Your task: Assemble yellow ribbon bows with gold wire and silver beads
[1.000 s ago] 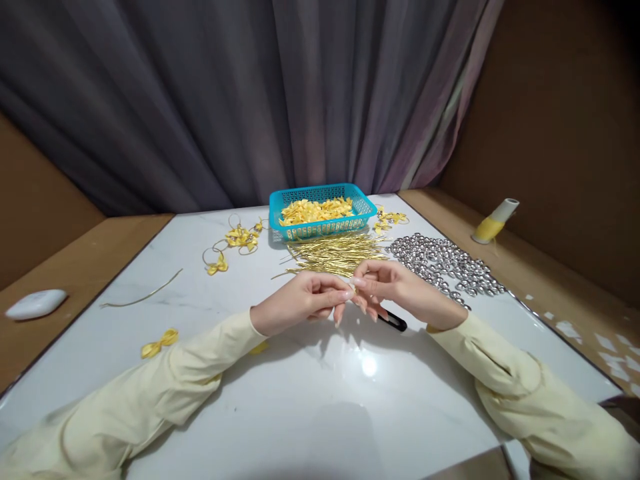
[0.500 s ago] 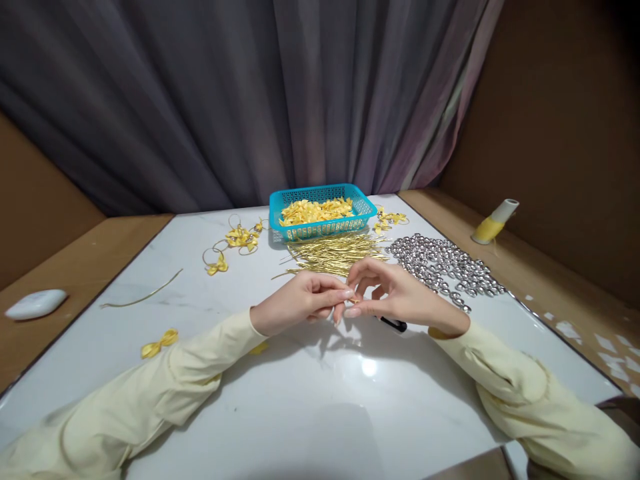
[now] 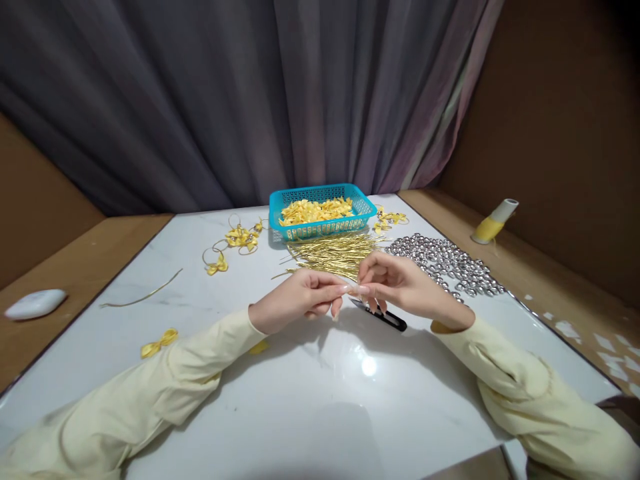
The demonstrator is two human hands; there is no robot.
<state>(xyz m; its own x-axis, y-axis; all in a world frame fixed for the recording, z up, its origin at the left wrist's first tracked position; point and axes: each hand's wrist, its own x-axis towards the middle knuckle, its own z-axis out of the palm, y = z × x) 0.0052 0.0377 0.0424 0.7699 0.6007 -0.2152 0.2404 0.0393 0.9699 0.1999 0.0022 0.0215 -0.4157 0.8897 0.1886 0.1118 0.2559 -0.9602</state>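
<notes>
Sleeves of pale yellow cloth run in from both near corners across the white table (image 3: pixel 300 413), which carries a bright spot of reflected light. Above its middle the left hand (image 3: pixel 300 303) and the right hand (image 3: pixel 400 287) meet fingertip to fingertip, both pinched on a small piece (image 3: pixel 354 288) between them; it is too small and too covered by the fingers to tell what it is. The other fingers of each hand are curled loosely.

Just under the right hand, flat on the table, lies a black tool (image 3: pixel 385 318), slim and dark, partly hidden by the fingers. To the left, near the left sleeve, sits a yellow ribbon bow (image 3: pixel 159 343), and further left a long gold strip (image 3: pixel 143 297) lies by itself. A white oval object (image 3: pixel 35 303) rests on the brown wooden surface beside the table's left edge.

Beyond the hands is a heap of gold wires (image 3: pixel 333 253), and right of it a spread of silver beads (image 3: pixel 445 263), the right hand covering its near edge. More bows with wire loops (image 3: pixel 235 243) lie to the left of the heap. Behind it stands a turquoise basket (image 3: pixel 320 195) filled with yellow ribbon pieces (image 3: pixel 313 211), with a few bows (image 3: pixel 387 219) at its right. A spool of yellow ribbon (image 3: pixel 494 221) stands on the brown ledge at right. A grey curtain (image 3: pixel 250 100) closes the back. No writing can be read anywhere.
</notes>
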